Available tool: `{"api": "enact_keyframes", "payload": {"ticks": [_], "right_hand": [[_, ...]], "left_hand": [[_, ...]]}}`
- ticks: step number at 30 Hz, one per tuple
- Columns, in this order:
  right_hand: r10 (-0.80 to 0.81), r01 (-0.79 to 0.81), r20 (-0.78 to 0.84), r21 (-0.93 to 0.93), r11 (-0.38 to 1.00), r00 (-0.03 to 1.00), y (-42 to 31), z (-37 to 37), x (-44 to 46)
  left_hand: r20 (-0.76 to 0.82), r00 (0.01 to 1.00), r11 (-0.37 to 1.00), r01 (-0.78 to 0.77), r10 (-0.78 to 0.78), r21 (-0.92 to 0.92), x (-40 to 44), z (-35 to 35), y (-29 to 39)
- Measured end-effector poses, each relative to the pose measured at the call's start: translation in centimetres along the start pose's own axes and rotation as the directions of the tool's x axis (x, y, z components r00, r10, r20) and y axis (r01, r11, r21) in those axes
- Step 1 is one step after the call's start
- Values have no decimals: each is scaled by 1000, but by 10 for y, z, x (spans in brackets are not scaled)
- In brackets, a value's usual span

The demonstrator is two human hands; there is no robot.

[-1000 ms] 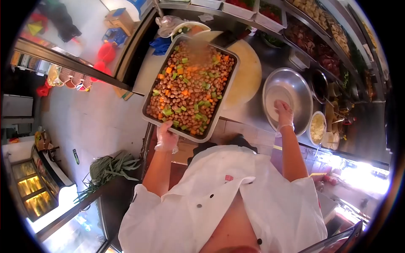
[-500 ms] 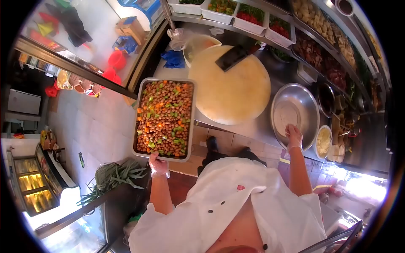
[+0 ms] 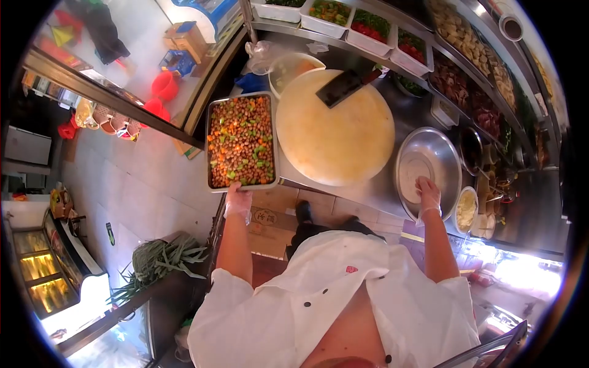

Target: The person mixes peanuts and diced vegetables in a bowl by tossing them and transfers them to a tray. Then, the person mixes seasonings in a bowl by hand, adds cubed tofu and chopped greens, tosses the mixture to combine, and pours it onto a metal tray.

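My left hand [image 3: 237, 200], in a clear plastic glove, grips the near edge of a metal tray [image 3: 275, 147]. Peanuts mixed with orange carrot cubes and green pieces [image 3: 241, 138] fill this tray. It lies left of a round chopping board [image 3: 334, 138]. My right hand [image 3: 428, 194], gloved too, hangs over the near side of a steel bowl [image 3: 443, 161], its fingers loosely bent and slightly apart. Nothing shows in those fingers. A cleaver [image 3: 339, 89] lies flat across the board's far part.
Behind the board stand a pale basin [image 3: 293, 69] and a blue cloth [image 3: 250, 83]. White containers of cut vegetables [image 3: 368, 38] line the shelf above. A small bowl of pale food [image 3: 466, 210] sits right of the steel bowl. A cardboard box [image 3: 270, 222] is below the tray.
The tray has moved away from me and slightly right, nearer the board, with my left hand still on its edge. It now partly covers the blue cloth. My right hand stays over the bowl.
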State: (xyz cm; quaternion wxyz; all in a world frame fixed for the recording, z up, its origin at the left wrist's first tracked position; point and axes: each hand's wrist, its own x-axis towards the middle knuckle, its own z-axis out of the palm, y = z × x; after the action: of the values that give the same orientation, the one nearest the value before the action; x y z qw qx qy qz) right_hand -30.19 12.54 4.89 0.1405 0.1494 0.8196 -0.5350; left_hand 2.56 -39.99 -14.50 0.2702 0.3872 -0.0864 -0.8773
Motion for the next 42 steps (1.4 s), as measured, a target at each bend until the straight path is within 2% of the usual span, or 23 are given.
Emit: {"api": "enact_keyframes", "payload": {"ticks": [2, 3, 5, 7, 9, 12, 13, 14, 15, 16, 18, 19, 23, 24, 26, 27, 28, 29, 32, 35, 38, 40, 42], "right_hand": [[-2, 2, -6, 5, 1000, 1000, -1, 1, 2], [-3, 3, -10, 4, 1000, 1000, 1, -2, 5], [-9, 10, -20, 12, 1000, 1000, 9, -11, 4], [-27, 28, -34, 36, 999, 999, 14, -21, 7], [-20, 21, -36, 34, 999, 999, 9, -29, 4], [-98, 97, -46, -26, 995, 994, -39, -45, -15], [-138, 135, -40, -58, 989, 990, -64, -53, -24], [-219, 218, -35, -36, 975, 975, -84, -62, -28], [-301, 300, -32, -15, 954, 953, -104, -74, -30], [-381, 382, -32, 3, 924, 924, -122, -86, -37], [-643, 625, -63, -179, 760, 764, -166, -116, -64], [-750, 712, -50, -276, 645, 660, -178, -127, -71], [-643, 633, -344, -158, 758, 684, -137, -140, -47], [-607, 601, -433, -170, 781, 666, -86, -124, -11], [-466, 388, -35, -501, 773, 884, 57, -79, 69], [-489, 456, 127, -614, 644, 863, 121, -64, 93], [-498, 540, 287, -681, 494, 818, 170, -52, 107], [-540, 520, 136, -536, 665, 830, 149, -64, 86], [-354, 371, 111, -289, 883, 929, 100, -107, 50], [-426, 415, 32, -306, 857, 904, 98, -131, 56], [-387, 385, 21, -156, 910, 922, 85, -156, 52], [-364, 364, 27, -24, 931, 931, 87, -168, 53], [-334, 334, -6, 0, 943, 943, 94, -179, 50]], "left_hand": [[197, 969, 989, 148, -150, 23, 7, 11, 14], [125, 990, 998, 59, -60, 16, 9, 17, 5], [259, 964, 913, -60, -52, 404, 7, 5, 4], [-55, 992, 890, 127, -115, 437, -23, 48, -8], [3, 983, 867, 160, -182, 473, -17, 8, -27], [-170, 957, 691, 288, -236, 663, -49, -13, -61], [-269, 933, 561, 359, -240, 746, -52, -18, -71], [-272, 915, 106, 315, -299, 943, -60, -27, -76], [-274, 893, -598, 7, -357, 801, -70, -34, -81], [-274, 868, -849, -258, -413, 462, -79, -42, -86], [101, 738, -740, -673, -668, 23, -65, -141, -81], [85, 694, -696, -718, -715, 9, -66, -127, -81], [5, 515, -515, -857, -857, -12, -94, -83, -86], [8, 623, -610, -769, -782, 189, -97, -75, -95], [-22, 818, -649, -439, -575, 621, -101, -49, -123], [-40, 897, -531, -224, -440, 818, -106, -35, -139], [-99, 955, -264, 23, -278, 964, -115, -14, -158], [-206, 967, 80, 219, -148, 972, -123, 18, -179], [69, 991, 262, -36, -116, 964, -144, 112, -226], [168, 983, 303, -182, 72, 936, -249, 272, -302], [629, 767, 134, -641, 124, 756, -247, 328, -356], [688, 724, 353, -658, 53, 665, -246, 358, -396], [775, 632, 221, -754, -10, 618, -208, 350, -452]]}}
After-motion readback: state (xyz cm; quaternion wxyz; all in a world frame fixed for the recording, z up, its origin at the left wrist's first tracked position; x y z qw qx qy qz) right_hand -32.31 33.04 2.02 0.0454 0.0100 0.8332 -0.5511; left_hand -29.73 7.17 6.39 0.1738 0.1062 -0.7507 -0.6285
